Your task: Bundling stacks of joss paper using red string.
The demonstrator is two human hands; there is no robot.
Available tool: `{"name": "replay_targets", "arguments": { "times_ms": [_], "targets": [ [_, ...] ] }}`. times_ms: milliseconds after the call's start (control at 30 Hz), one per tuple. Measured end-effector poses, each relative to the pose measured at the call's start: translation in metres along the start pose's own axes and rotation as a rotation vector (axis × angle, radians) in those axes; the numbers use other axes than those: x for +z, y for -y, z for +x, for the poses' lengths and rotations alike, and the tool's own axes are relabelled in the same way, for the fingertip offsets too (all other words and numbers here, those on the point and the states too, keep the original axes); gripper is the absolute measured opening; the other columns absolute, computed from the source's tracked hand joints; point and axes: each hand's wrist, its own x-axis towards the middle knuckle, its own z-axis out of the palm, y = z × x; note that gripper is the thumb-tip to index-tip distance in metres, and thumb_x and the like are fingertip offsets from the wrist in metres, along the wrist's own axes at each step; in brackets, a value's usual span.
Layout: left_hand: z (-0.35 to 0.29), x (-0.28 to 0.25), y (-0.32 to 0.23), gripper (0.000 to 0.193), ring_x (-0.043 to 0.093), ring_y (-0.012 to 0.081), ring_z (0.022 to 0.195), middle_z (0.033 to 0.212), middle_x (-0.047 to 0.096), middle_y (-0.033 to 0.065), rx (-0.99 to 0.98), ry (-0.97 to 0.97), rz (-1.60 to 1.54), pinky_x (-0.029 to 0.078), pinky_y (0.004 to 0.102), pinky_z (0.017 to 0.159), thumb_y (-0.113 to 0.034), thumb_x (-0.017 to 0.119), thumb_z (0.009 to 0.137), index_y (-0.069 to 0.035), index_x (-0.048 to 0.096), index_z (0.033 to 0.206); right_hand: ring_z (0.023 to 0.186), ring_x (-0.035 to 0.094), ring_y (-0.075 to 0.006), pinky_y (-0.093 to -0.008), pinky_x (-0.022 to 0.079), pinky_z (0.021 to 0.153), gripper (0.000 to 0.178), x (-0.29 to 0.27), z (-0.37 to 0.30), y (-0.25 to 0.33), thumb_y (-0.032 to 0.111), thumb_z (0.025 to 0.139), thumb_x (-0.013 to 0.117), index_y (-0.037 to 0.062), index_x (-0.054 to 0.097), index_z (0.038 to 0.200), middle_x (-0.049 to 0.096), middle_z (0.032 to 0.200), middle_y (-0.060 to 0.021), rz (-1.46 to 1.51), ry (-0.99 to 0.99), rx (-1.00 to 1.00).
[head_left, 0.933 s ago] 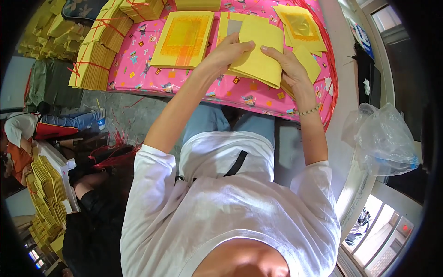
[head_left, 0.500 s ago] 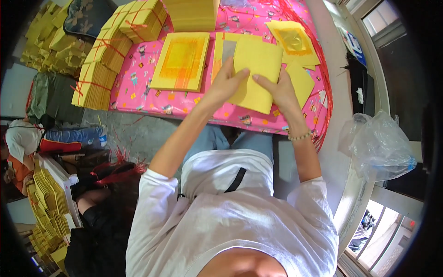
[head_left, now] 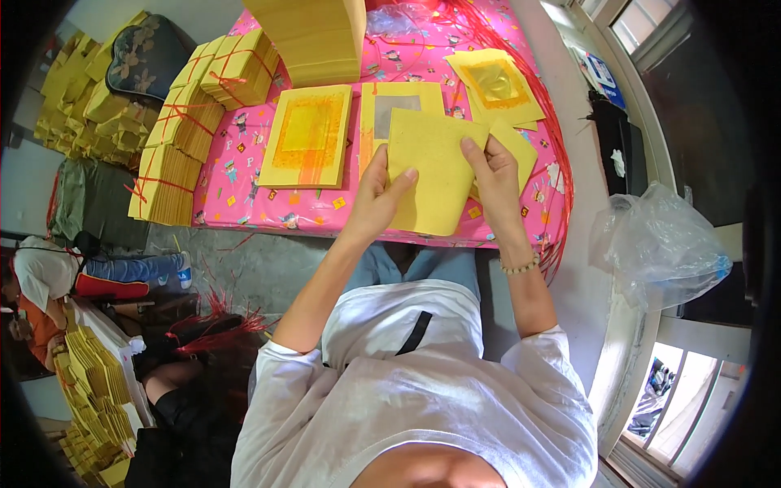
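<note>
Between my hands, above the table's near edge, I hold a piece of yellow paper (head_left: 431, 167), perhaps folded or several sheets thick. My left hand (head_left: 379, 195) grips its left edge, thumb on the front. At its upper right side, my right hand (head_left: 495, 172) pinches it between thumb and fingers. Partly covered behind it lies a yellow sheet with a silver-grey patch (head_left: 415, 103). To the left sits a thick stack of yellow paper (head_left: 313, 130) with a gold square and orange print on top. Loose yellow sheets (head_left: 500, 85), the top one gold-patched, lie at the right.
Bundles of yellow paper (head_left: 175, 154) tied with red string line the pink table's (head_left: 232, 199) left side. A tall yellow stack (head_left: 317, 41) rises at the back. Red strings (head_left: 557, 163) run along the right edge, near a clear plastic bag (head_left: 663, 252). Other people (head_left: 49, 268) are at the lower left.
The held paper has come a little nearer to me and turned slightly. My left hand has moved down its left edge, and my right hand has shifted to the upper right side.
</note>
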Motion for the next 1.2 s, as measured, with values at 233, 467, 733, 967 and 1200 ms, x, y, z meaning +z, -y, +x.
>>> {"name": "replay_targets", "arguments": {
  "times_ms": [233, 467, 733, 967, 1200],
  "targets": [
    [-0.008, -0.003, 0.005, 0.038, 0.049, 0.0128, 0.113, 0.121, 0.054, 0.0077, -0.040, -0.029, 0.031, 0.038, 0.0276, 0.096, -0.003, 0.052, 0.091, 0.000, 0.041, 0.127, 0.077, 0.058, -0.0038, -0.0200, 0.047, 0.066, 0.020, -0.008, -0.001, -0.004, 0.015, 0.091, 0.060, -0.0011, 0.063, 0.103, 0.066, 0.091, -0.0024, -0.099, -0.002, -0.056],
    [-0.006, 0.000, -0.001, 0.038, 0.050, 0.0129, 0.113, 0.121, 0.054, 0.0081, 0.012, -0.064, 0.052, 0.039, 0.0274, 0.095, -0.002, 0.052, 0.091, 0.000, 0.041, 0.127, 0.070, 0.057, -0.0030, -0.0178, 0.045, 0.062, 0.018, -0.012, -0.005, 0.006, 0.016, 0.090, 0.063, -0.0016, 0.065, 0.090, 0.065, 0.079, -0.0008, -0.091, 0.040, 0.068],
    [-0.007, 0.001, 0.003, 0.037, 0.053, 0.0130, 0.108, 0.119, 0.056, 0.0083, -0.026, -0.074, 0.057, 0.042, 0.0269, 0.091, -0.002, 0.052, 0.091, 0.000, 0.043, 0.126, 0.074, 0.060, -0.0058, -0.0179, 0.048, 0.063, 0.021, -0.029, -0.024, -0.007, 0.015, 0.089, 0.064, -0.0059, 0.065, 0.094, 0.066, 0.083, -0.0039, -0.346, 0.136, 0.180],
    [-0.003, 0.007, 0.004, 0.034, 0.053, 0.0127, 0.108, 0.118, 0.057, 0.0085, 0.002, -0.048, 0.086, 0.042, 0.0266, 0.090, -0.003, 0.051, 0.092, 0.000, 0.043, 0.125, 0.077, 0.060, -0.0061, -0.0200, 0.048, 0.066, 0.025, -0.030, -0.031, -0.015, 0.015, 0.089, 0.064, -0.0063, 0.065, 0.101, 0.067, 0.089, -0.0052, -0.240, 0.145, 0.157],
    [0.001, 0.011, 0.005, 0.046, 0.053, 0.0136, 0.112, 0.125, 0.055, 0.0087, -0.004, -0.051, 0.087, 0.042, 0.0268, 0.093, -0.003, 0.053, 0.091, 0.000, 0.038, 0.134, 0.079, 0.060, -0.0058, -0.0215, 0.049, 0.067, 0.026, -0.033, -0.039, -0.017, 0.016, 0.088, 0.065, -0.0056, 0.064, 0.104, 0.068, 0.092, -0.0049, -0.263, 0.165, 0.188]
  ]
}}
